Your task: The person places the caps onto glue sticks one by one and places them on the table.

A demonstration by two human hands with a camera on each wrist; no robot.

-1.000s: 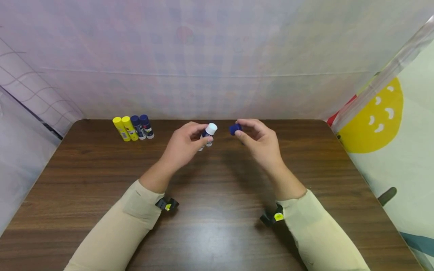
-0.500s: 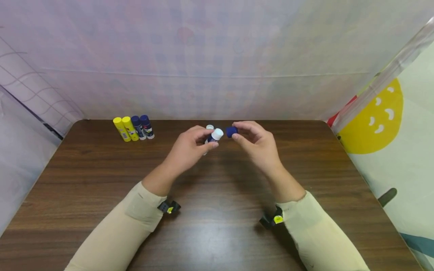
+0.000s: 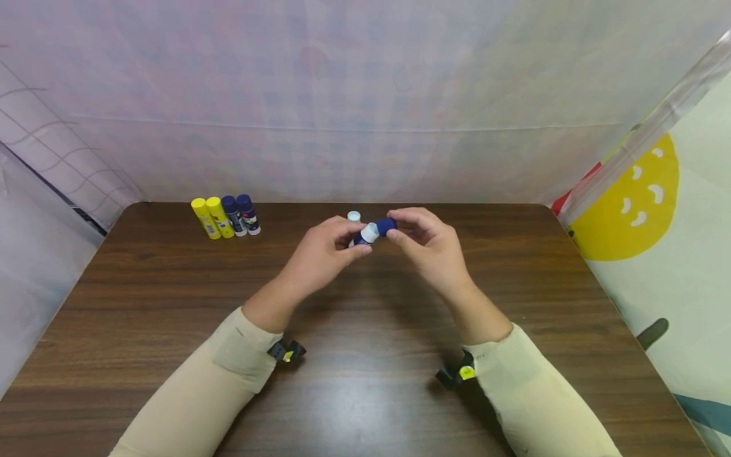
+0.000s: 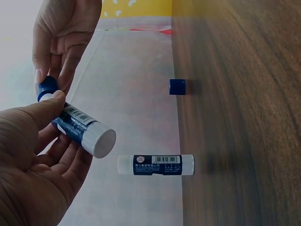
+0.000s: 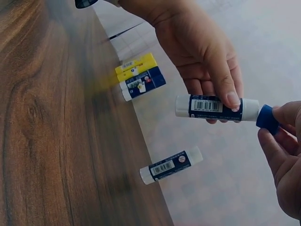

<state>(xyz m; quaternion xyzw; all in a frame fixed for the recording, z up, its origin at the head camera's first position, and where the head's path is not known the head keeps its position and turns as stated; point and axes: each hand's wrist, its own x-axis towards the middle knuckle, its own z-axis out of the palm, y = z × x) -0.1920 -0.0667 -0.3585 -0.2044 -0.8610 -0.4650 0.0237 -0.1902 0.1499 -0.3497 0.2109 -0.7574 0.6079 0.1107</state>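
Note:
My left hand (image 3: 320, 254) grips a dark-blue-and-white glue stick (image 5: 207, 107), its white uncapped end tilted toward the right hand. Between thumb and fingertips, my right hand (image 3: 431, 251) pinches a blue cap (image 5: 268, 119). That cap is right at the rim of the glue stick's white end, slightly angled to it in the right wrist view. Behind the left fingers, a second uncapped glue stick (image 4: 157, 165) stands upright on the table. Another blue cap (image 4: 177, 87) stands on the table farther right, mostly hidden behind the right hand in the head view.
Two yellow glue sticks (image 3: 205, 218) and two dark blue glue sticks (image 3: 240, 214), all capped, stand in a row at the back left of the wooden table (image 3: 354, 355). A pale curtain (image 3: 365, 95) hangs behind the table's back edge.
My left hand has moved right with the glue stick while my right hand has shifted left, bringing the cap to the stick's end. The standing uncapped glue stick has come into view behind the left hand.

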